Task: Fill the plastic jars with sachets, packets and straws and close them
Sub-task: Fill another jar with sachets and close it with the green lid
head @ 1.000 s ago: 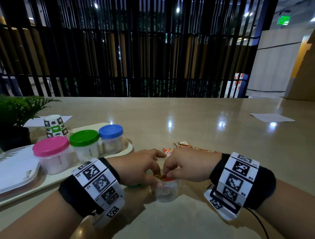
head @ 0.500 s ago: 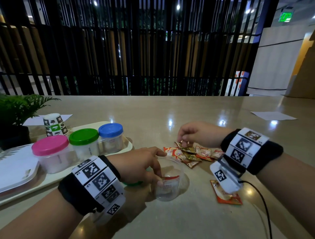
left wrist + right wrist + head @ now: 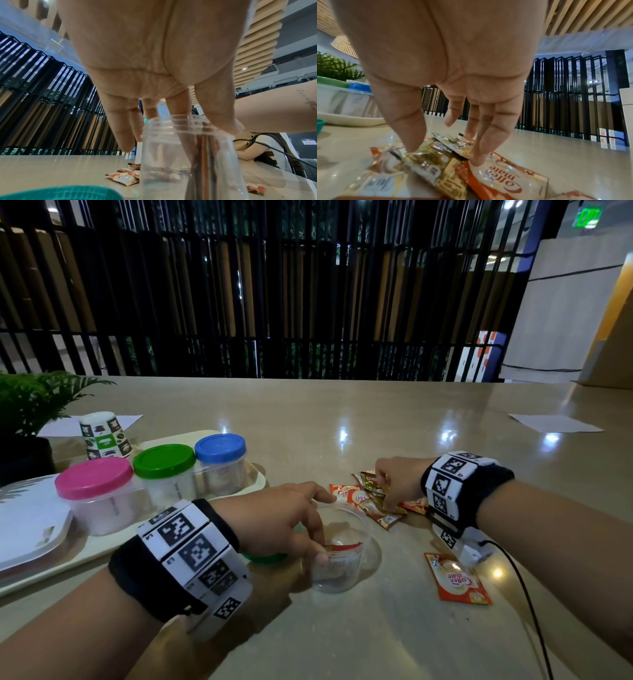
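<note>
Nearest the viewer, the left hand steadies an open clear jar on the table, fingers and thumb curled about its threaded rim; one red sachet already stands inside it. A teal lid lies just beside the jar, under the left wrist. To the right, a lone orange sachet lies flat, apart from the rest. Beyond the jar, the right hand is lowered onto the loose pile of sachets; in the right wrist view its thumb and fingertips touch the gold and orange packets with fingers spread, nothing yet pinched or lifted. Farther left, three closed jars with pink, green and blue lids stand on a tray, a paper cup behind them. The sachets look light, thin and slick-surfaced, likely to slide on one another; a pinch at a crimped end edge should hold best. The jar appears light and thin-walled, so it probably needs bracing near the rim during filling.
</note>
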`<state>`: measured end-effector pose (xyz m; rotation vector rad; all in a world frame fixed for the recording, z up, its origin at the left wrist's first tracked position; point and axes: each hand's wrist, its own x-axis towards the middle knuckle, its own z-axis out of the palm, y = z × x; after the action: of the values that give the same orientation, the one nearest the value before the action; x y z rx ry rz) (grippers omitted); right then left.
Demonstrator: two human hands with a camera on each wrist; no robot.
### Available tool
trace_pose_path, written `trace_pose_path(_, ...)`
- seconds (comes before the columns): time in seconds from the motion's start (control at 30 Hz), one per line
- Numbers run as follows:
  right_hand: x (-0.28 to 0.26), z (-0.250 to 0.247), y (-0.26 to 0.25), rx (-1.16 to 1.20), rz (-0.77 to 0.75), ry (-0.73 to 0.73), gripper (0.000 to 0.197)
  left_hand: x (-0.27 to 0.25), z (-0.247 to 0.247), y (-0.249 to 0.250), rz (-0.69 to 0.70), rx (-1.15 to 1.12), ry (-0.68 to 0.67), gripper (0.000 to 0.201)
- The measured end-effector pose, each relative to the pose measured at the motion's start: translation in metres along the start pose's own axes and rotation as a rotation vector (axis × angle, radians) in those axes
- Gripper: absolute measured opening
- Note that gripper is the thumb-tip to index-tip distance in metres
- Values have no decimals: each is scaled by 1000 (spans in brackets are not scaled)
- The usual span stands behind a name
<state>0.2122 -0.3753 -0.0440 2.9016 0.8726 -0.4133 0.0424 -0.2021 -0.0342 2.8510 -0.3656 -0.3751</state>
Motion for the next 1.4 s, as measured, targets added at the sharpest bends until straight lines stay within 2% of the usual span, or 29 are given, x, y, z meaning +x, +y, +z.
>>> trace_pose_path(0.13, 8, 4, -3, -45, 11, -1, 49, -1, 0, 1, -6, -10, -3, 25)
trace_pose_path(0.33, 15, 13, -9, -199, -5, 55, 36, 0, 2, -3, 14, -32, 22, 23)
trace_pose_path(0.5, 18, 16, -6, -172, -3, 107, 28, 0, 4, -5, 28, -44, 33, 22)
trace_pose_path(0.6, 19, 17, -5, -168, -4, 123, 28, 0, 4, -6, 34, -43, 35, 22)
trace_pose_path(0.77, 23, 19, -10, -289, -52, 155, 33, 0, 4, -6, 27, -38, 27, 23)
trace_pose_path(0.9, 28, 9, -7, -278, -70, 110, 41, 1, 5, -6, 28, -34, 33, 24)
trace_pose_path(1.03, 36, 11, -13, -354, -50, 149, 27, 0, 5, -6, 31, -30, 38, 24)
trace_pose_path(1.13, 37, 1, -9, -220, -5, 220, 26, 1, 5, -6, 36, -30, 43, 23)
trace_pose_path(1.27, 14, -22, 9, 240, -51, 429, 5, 1, 5, -7, 41, -22, 49, 23)
trace_pose_path(1.33, -6, -31, 12, 512, -117, 395, 7, 1, 5, -6, 39, -20, 47, 22)
trace_pose_path(1.4, -25, -36, 11, 667, -170, 329, 12, 2, 4, -5, 38, -18, 41, 21)
